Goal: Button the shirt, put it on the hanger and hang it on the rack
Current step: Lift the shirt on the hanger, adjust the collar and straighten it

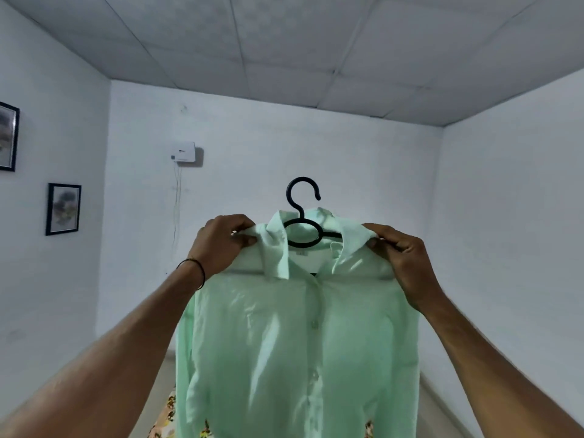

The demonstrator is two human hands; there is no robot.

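Note:
A pale mint-green shirt (284,336) hangs in front of me at chest height, its front buttoned below the open collar. It sits on a black hanger (301,213) whose hook sticks up above the collar. My left hand (221,245) pinches the shirt's left shoulder beside the collar. My right hand (407,257) grips the right shoulder the same way. Both arms are raised and stretched forward. No rack is in view.
White walls and a tiled ceiling surround me. A white wall box (185,151) with hanging cables is on the far wall. Two framed pictures (63,208) hang on the left wall. A floral fabric (167,412) shows below the shirt.

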